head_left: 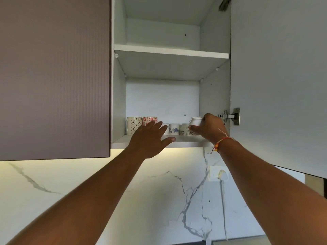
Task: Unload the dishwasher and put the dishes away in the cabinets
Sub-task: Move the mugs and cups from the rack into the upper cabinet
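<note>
I look up into an open wall cabinet with a white bottom shelf (187, 143). My right hand (209, 127) grips a small white cup (196, 121), held upside down at the shelf's right end, above another patterned cup (192, 133). My left hand (150, 138) is spread flat with straight fingers in front of the shelf's edge and holds nothing. Along the shelf stand a cream diamond-pattern mug (134, 125), a red flower mug (149, 119), a blue-flowered cup (174, 129) and another small cup (184, 129).
The upper shelf (171, 52) shows nothing on it. The cabinet's door (279, 82) hangs open at the right on a metal hinge (230, 116). A shut brown door (53, 76) is at the left. Below is a marble backsplash with a wall socket (219, 174).
</note>
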{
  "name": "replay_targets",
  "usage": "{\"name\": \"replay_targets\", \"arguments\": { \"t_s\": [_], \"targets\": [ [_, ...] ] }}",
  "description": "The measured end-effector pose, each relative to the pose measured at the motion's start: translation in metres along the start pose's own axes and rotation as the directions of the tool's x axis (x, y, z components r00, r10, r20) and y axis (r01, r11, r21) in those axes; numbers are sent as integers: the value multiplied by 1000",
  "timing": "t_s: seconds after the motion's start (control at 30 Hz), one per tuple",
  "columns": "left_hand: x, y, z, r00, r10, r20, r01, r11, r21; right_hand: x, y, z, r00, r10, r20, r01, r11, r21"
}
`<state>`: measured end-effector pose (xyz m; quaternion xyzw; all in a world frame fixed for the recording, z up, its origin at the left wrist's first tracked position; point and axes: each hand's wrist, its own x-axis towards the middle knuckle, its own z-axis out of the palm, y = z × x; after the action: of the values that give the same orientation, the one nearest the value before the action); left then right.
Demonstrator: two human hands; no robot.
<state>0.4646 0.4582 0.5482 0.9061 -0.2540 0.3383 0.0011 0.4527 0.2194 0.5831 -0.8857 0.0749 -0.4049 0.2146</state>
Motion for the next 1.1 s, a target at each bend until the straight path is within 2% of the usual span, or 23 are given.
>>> {"name": "replay_targets", "arguments": {
  "t_s": [0.23,0.47,0.73,0.93,1.1],
  "targets": [
    [21,9,28,997,-40,61,35,996,85,48,27,15,992,68,103,-63,997,-52],
    [21,11,34,997,-73,27,71,996,62,75,39,41,973,107,202,-89,991,-98],
    [23,9,38,997,-56,-47,59,996,66,82,42,51,972,139,190,-110,982,-152],
    [24,6,43,995,-59,-83,63,997,51,82,40,51,956,173,237,-129,973,-190],
    [23,5,43,994,-62,-87,66,997,40,62,25,33,968,137,212,-89,972,-219]
  ]
}}
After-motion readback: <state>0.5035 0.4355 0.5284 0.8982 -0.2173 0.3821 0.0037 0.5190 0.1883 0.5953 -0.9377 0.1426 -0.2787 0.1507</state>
